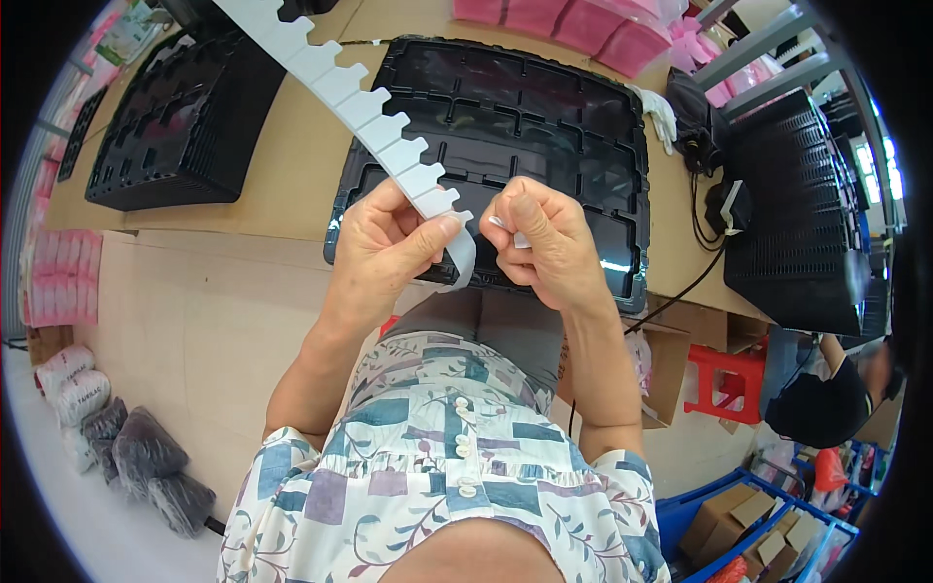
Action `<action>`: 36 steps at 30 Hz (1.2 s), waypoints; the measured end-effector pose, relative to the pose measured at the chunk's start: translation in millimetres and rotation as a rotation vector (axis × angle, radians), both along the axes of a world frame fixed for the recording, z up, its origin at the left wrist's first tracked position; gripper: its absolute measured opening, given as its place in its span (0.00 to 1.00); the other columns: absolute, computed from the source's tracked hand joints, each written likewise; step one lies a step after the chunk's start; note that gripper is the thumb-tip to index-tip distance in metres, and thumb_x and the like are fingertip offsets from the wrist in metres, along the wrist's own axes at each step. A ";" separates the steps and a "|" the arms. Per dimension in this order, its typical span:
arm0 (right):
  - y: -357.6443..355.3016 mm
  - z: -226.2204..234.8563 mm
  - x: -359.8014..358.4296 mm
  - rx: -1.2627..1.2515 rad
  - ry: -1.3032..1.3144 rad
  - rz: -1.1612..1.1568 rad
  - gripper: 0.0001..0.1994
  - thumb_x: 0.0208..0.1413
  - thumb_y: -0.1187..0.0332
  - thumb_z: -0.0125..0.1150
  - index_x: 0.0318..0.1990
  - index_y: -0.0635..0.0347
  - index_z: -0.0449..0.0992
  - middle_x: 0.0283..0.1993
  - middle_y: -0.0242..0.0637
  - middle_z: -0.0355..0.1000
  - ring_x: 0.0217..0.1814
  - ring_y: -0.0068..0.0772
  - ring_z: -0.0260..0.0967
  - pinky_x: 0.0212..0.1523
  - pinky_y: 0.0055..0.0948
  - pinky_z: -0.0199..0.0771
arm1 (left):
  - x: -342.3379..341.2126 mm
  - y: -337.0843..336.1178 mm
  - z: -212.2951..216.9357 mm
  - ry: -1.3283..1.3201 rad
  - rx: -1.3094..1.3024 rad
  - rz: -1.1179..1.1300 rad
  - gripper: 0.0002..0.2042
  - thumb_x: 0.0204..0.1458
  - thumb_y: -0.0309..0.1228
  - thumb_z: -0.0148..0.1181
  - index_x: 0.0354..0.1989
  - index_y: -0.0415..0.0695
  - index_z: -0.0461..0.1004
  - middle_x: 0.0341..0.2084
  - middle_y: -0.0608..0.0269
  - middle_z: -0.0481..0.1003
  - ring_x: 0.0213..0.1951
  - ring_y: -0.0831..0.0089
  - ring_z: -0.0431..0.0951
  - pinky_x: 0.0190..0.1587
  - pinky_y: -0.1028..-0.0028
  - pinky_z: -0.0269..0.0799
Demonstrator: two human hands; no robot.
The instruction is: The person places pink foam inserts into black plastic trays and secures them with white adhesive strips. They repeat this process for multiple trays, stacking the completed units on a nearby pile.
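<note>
A long white strip (357,107) with notched tabs along one edge slants down from the upper left. Its lower end is pinched between the thumb and fingers of my left hand (377,255). From that end a thin pale band (461,260) curls downward. Beside it, my right hand (554,248) is closed, with a small white piece (522,240) showing between its fingers. Both hands are over the near edge of a black plastic tray (544,126) with moulded compartments, which lies on the brown table (292,185).
Stacked black trays stand at the left (185,126) and right (792,223). Pink bins (573,29) line the back. White gloves (656,117) and a black cable (680,291) lie right of the tray. Below are a red stool (724,384) and blue crates (700,520); another person (821,403) is at right.
</note>
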State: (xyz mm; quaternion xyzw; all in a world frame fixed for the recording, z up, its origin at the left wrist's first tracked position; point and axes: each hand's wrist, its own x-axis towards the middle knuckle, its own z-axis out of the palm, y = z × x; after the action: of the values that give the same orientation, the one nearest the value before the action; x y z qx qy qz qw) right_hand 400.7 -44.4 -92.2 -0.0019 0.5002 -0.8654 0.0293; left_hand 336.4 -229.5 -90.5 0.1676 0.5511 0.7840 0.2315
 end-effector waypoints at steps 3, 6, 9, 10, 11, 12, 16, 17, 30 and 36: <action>-7.4 -5.5 -0.5 -0.055 0.079 -0.031 0.12 0.67 0.61 0.54 0.40 0.63 0.71 0.24 0.23 0.60 0.18 0.09 0.46 0.13 0.14 0.44 | 2.0 -4.5 -1.7 -0.009 -0.005 -0.017 0.09 0.53 0.22 0.65 0.42 0.38 0.75 0.28 0.63 0.77 0.21 0.85 0.71 0.22 0.85 0.64; -12.9 0.4 4.6 0.010 0.055 -0.053 0.11 0.65 0.66 0.56 0.48 0.63 0.72 0.24 0.21 0.60 0.18 0.08 0.47 0.15 0.14 0.46 | 4.6 -5.9 -2.5 -0.008 -0.004 -0.030 0.10 0.53 0.21 0.63 0.43 0.37 0.74 0.27 0.61 0.77 0.20 0.85 0.72 0.20 0.84 0.65; -14.5 0.6 8.6 0.330 0.012 -0.091 0.13 0.59 0.74 0.61 0.51 0.62 0.76 0.23 0.23 0.65 0.21 0.09 0.54 0.20 0.15 0.55 | 6.3 -6.4 -1.6 0.004 0.010 -0.045 0.09 0.54 0.20 0.61 0.43 0.37 0.73 0.27 0.61 0.77 0.22 0.84 0.73 0.21 0.84 0.67; -15.7 -0.4 8.6 0.473 0.108 -0.163 0.12 0.58 0.73 0.62 0.48 0.62 0.77 0.23 0.24 0.67 0.22 0.09 0.56 0.21 0.16 0.57 | 6.7 -6.6 -0.7 0.009 0.013 -0.050 0.09 0.54 0.20 0.61 0.44 0.37 0.73 0.28 0.61 0.77 0.22 0.84 0.74 0.22 0.84 0.68; -18.2 -1.2 7.8 0.614 0.205 -0.234 0.10 0.56 0.73 0.63 0.46 0.62 0.78 0.24 0.25 0.69 0.22 0.10 0.59 0.22 0.16 0.58 | 7.8 -5.6 0.1 0.027 0.019 -0.037 0.10 0.54 0.20 0.60 0.44 0.37 0.73 0.28 0.61 0.78 0.23 0.83 0.75 0.22 0.84 0.69; -20.6 -1.7 7.1 0.753 0.303 -0.304 0.09 0.55 0.73 0.64 0.43 0.62 0.79 0.24 0.26 0.71 0.23 0.10 0.61 0.23 0.16 0.60 | 9.4 -3.8 0.6 0.045 0.025 -0.024 0.10 0.54 0.20 0.60 0.44 0.36 0.73 0.28 0.60 0.78 0.24 0.83 0.75 0.22 0.84 0.70; -27.1 7.6 7.9 0.842 0.315 -0.431 0.06 0.52 0.74 0.67 0.37 0.63 0.79 0.26 0.30 0.74 0.25 0.13 0.66 0.25 0.19 0.65 | 10.0 -8.7 14.4 0.159 -0.080 -0.062 0.08 0.56 0.22 0.59 0.43 0.36 0.74 0.30 0.62 0.78 0.27 0.83 0.75 0.26 0.83 0.71; -27.8 10.6 9.3 0.832 0.275 -0.426 0.05 0.52 0.74 0.67 0.36 0.63 0.79 0.26 0.31 0.75 0.26 0.13 0.67 0.25 0.19 0.66 | 8.9 -8.7 13.6 0.171 -0.081 -0.043 0.07 0.56 0.23 0.58 0.42 0.36 0.75 0.30 0.63 0.78 0.27 0.84 0.74 0.27 0.83 0.70; -21.8 -7.9 8.9 1.452 0.933 -0.718 0.10 0.42 0.80 0.65 0.34 0.64 0.74 0.20 0.32 0.61 0.17 0.29 0.64 0.16 0.27 0.63 | 19.4 17.5 -11.2 0.238 0.010 0.210 0.07 0.59 0.27 0.57 0.39 0.38 0.78 0.27 0.70 0.75 0.30 0.85 0.71 0.33 0.82 0.68; -28.2 -4.6 11.5 1.485 1.013 -0.836 0.12 0.38 0.79 0.68 0.34 0.62 0.75 0.20 0.31 0.62 0.17 0.29 0.65 0.16 0.27 0.63 | 18.7 24.8 -9.6 -0.030 0.182 0.160 0.06 0.59 0.27 0.56 0.38 0.39 0.77 0.29 0.65 0.76 0.30 0.82 0.72 0.34 0.80 0.67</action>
State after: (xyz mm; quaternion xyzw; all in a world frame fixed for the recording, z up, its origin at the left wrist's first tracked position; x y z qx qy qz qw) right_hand 412.2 -72.5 -96.8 -0.1761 0.8295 -0.1702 -0.5019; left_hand 355.2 -204.7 -100.1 0.1316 0.4858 0.8491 0.1604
